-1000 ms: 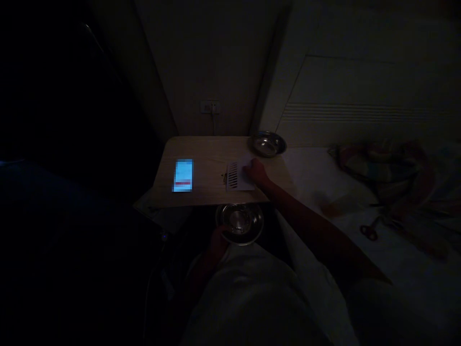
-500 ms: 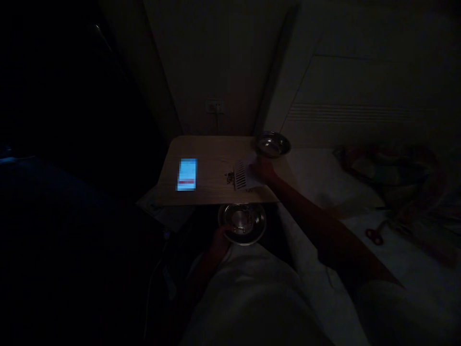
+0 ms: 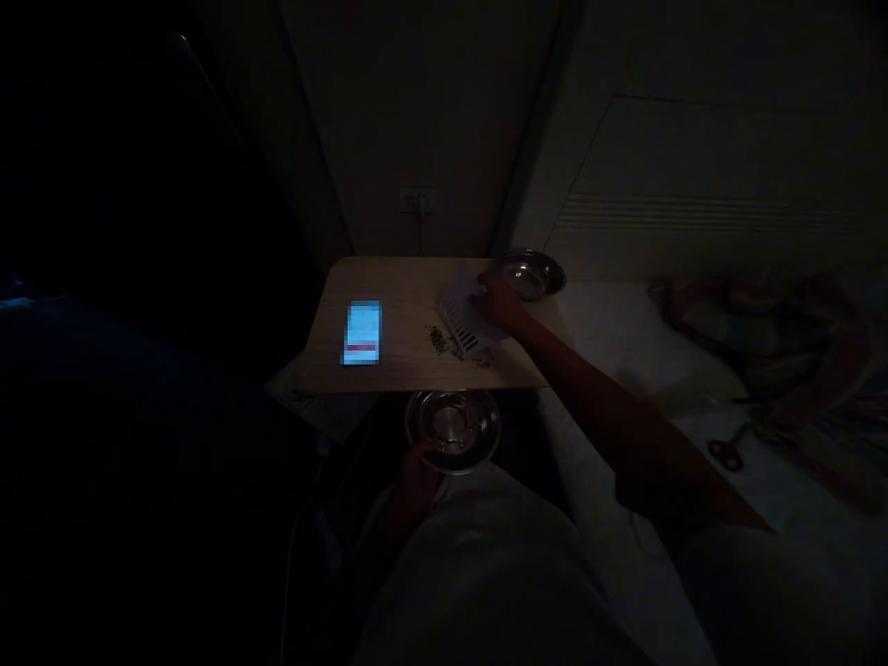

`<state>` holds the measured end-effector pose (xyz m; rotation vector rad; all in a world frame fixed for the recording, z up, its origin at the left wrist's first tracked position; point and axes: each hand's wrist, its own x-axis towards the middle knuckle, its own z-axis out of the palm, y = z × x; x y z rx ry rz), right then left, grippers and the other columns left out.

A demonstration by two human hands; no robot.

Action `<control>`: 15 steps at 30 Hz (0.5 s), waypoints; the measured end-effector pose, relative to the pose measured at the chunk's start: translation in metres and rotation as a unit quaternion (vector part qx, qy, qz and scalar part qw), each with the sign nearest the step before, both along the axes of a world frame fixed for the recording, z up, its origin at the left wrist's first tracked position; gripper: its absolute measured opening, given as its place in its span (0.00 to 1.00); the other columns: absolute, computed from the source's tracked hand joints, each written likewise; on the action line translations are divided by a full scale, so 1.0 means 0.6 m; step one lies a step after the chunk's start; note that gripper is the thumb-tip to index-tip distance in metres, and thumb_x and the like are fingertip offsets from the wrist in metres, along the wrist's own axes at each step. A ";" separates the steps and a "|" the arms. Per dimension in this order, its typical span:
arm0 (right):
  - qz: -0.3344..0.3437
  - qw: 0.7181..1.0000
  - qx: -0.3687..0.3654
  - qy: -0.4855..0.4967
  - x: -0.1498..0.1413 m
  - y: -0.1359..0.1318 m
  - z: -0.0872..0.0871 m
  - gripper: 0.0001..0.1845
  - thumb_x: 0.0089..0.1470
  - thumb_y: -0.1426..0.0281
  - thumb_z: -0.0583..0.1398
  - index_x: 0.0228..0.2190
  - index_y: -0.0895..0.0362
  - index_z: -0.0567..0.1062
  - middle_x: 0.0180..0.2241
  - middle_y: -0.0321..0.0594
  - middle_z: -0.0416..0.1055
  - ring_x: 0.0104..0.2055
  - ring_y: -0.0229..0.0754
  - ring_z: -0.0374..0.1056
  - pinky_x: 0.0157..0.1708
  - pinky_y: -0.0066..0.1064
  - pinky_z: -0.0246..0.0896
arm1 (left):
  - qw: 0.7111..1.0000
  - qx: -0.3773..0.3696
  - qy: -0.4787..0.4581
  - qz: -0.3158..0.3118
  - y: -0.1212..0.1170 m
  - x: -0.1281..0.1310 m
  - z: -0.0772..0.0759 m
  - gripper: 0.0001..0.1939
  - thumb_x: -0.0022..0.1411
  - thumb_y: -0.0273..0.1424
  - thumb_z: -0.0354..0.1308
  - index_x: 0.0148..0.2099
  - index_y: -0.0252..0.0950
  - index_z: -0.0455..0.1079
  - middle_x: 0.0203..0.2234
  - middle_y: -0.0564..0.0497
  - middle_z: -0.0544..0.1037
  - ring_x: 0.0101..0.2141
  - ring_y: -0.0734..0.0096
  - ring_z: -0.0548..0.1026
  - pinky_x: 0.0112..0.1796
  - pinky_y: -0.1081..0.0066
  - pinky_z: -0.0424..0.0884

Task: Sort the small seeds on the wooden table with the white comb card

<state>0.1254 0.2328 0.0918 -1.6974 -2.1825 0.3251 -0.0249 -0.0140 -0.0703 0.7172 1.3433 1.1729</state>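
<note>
In dim light, my right hand is closed on a flat white card with a row of dark bars or slots along one side; I cannot tell which. The card is tilted over the small wooden table. By its lower edge lie small dark bits, scattered on the wood and too small to name. Just below the table's front edge, my left hand grips the rim of a shiny metal bowl. Some small bits appear inside that bowl.
A second metal bowl stands at the table's back right corner, close behind my right hand. A lit phone lies on the left. Red-handled scissors and crumpled cloth rest on the white bedding. A wall socket holds a plug.
My right hand has turned the card and moved it slightly up and left, showing more dark bits. The bowl in my left hand has shifted a little left.
</note>
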 end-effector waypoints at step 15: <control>0.166 0.975 0.034 -0.141 -0.072 -0.026 0.025 0.19 0.60 0.64 0.49 0.49 0.46 0.73 0.46 0.41 0.74 0.47 0.50 0.70 0.43 0.35 0.60 | 0.994 0.001 -0.038 0.098 -0.003 -0.003 0.003 0.19 0.30 0.31 0.73 0.30 0.38 0.73 0.34 0.48 0.81 0.43 0.53 0.76 0.47 0.59 0.69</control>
